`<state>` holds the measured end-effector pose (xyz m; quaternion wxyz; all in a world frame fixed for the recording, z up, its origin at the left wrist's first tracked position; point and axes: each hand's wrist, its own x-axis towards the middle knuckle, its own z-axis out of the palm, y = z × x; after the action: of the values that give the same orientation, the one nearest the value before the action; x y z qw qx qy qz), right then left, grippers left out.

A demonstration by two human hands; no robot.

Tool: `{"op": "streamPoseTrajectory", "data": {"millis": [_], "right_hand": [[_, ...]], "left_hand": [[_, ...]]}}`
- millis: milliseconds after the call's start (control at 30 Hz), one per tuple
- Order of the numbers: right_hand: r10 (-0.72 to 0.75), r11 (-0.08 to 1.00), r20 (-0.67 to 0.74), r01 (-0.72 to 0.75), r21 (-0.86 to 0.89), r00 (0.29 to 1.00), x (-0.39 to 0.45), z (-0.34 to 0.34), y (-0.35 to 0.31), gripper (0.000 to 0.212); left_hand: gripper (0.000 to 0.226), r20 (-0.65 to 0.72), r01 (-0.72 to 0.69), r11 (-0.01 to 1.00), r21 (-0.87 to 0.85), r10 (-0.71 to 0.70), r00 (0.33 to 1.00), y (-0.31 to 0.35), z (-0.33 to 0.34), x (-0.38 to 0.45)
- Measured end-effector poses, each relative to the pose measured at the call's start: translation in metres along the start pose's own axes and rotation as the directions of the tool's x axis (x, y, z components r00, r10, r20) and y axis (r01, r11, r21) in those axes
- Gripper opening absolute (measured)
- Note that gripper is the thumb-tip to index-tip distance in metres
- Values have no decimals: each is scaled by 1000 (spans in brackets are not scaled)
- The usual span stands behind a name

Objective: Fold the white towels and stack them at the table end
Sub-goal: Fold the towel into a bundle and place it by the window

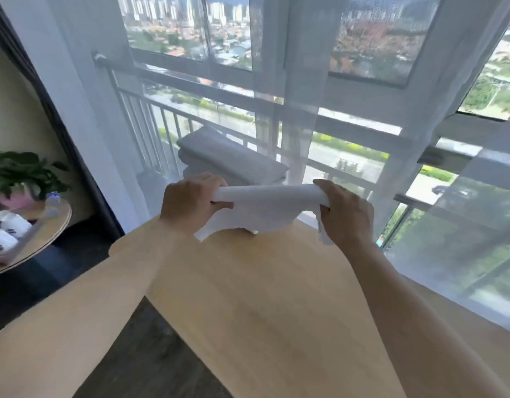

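A white towel (265, 208) hangs stretched between my two hands above the far part of the light wooden table (262, 297). My left hand (190, 201) grips its left end and my right hand (344, 214) grips its right end. The towel's lower edge droops toward the tabletop. Behind it, at the table's far end, sits a stack of folded white towels (228, 156), partly hidden by my hands and the held towel.
Sheer white curtains (291, 110) and a window with a railing stand just beyond the table. At the left, a small round wooden side table (55, 225) carries a potted plant (15, 170), a water bottle (52, 201) and white packets. Dark floor lies between.
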<state>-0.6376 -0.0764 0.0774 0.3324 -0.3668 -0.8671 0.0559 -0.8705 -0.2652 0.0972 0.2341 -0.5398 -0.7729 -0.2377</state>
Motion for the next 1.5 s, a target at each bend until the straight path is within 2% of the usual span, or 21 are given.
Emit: {"op": "streamPoseTrajectory", "data": {"millis": [167, 533, 667, 767, 833, 900, 1000, 1067, 1100, 1200, 1267, 1367, 1433, 1500], "right_hand": [[36, 998, 16, -35, -50, 999, 55, 35, -9, 47], [86, 979, 14, -82, -189, 996, 175, 94, -61, 43], [198, 944, 14, -187, -272, 980, 216, 131, -81, 36], [342, 899, 44, -313, -306, 939, 249, 153, -97, 33], [386, 875, 38, -353, -332, 922, 270, 163, -105, 33], [362, 857, -4, -334, -391, 932, 286, 166, -111, 41], [261, 855, -148, -299, -423, 954, 287, 169, -120, 48], [225, 874, -162, -272, -402, 961, 272, 181, -123, 48], [240, 879, -115, -266, -395, 964, 261, 191, -123, 45], [418, 844, 52, -367, -391, 907, 217, 220, -117, 40], [523, 815, 12, -496, -298, 852, 190, 231, -113, 38], [599, 800, -55, -599, 13, 799, 172, 229, -114, 22], [612, 784, -17, -604, 145, 790, 172, 222, -115, 19], [649, 742, 28, -641, 196, 760, 176, 216, -113, 18]], "left_hand": [[35, -21, -109, 993, 53, 111, 994, -56, 19, 75], [36, -54, -243, 969, -49, 240, 969, -182, 82, 214], [35, -56, -298, 948, -109, 293, 954, -231, 120, 265], [37, 42, -340, 929, -146, 349, 936, -255, 147, 312], [38, 104, -349, 921, -175, 370, 923, -268, 162, 343], [37, 52, -378, 901, -213, 397, 916, -278, 172, 368], [28, -159, -483, 846, -225, 457, 875, -291, 182, 382], [25, -180, -534, 809, -245, 503, 845, -300, 193, 364], [26, -146, -521, 806, -281, 501, 853, -307, 201, 350], [32, 119, -261, 863, -433, 341, 932, -331, 225, 307], [30, 296, -40, 841, -539, 234, 926, -344, 235, 287], [35, 443, 327, 648, -688, 17, 897, -353, 237, 275], [47, 519, 469, 510, -721, -51, 854, -352, 236, 273], [62, 600, 584, 356, -729, -77, 796, -348, 233, 275]]}}
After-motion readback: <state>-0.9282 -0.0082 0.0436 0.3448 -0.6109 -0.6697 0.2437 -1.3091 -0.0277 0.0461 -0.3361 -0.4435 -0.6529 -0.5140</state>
